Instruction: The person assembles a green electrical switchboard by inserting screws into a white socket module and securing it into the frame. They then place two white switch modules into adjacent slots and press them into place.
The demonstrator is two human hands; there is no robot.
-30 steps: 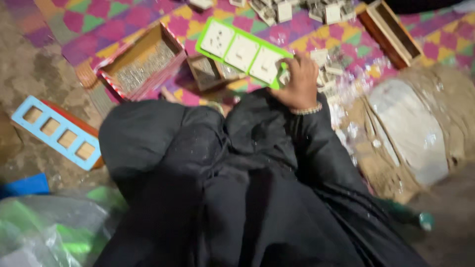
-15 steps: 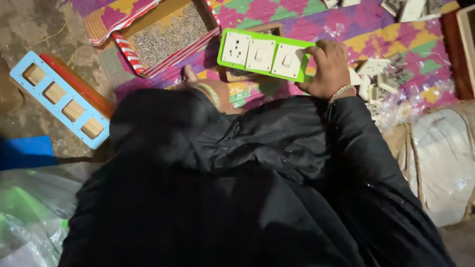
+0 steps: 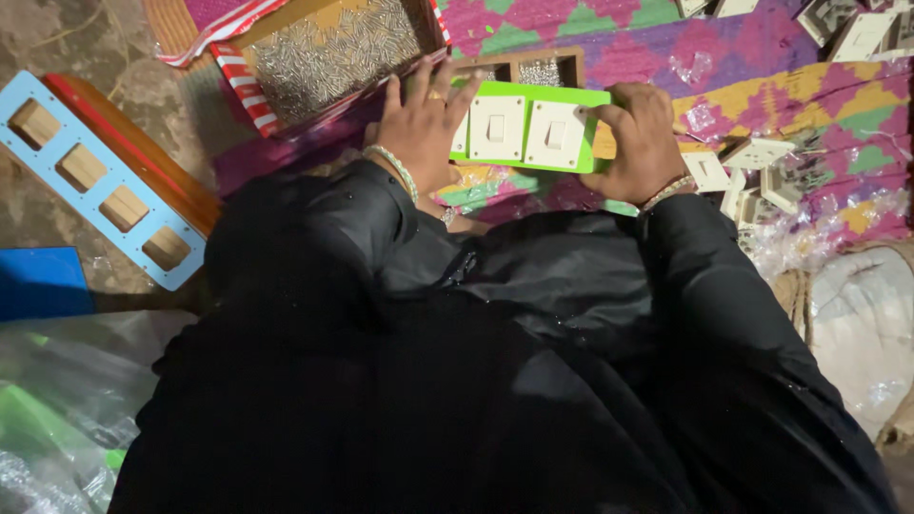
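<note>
Switchboard (image 3: 524, 128) between left hand (image 3: 419, 128) and right hand (image 3: 643, 143) grip.

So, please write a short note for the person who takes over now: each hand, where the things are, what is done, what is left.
Left hand: grips the left end of the green switch plate.
Right hand: grips its right end.
Plate: held over the patterned mat, in front of a tray of small metal pieces.
Done: two white switches sit in the plate.
Left: loose white switches lie to the right; a blue plate has empty openings.
</note>
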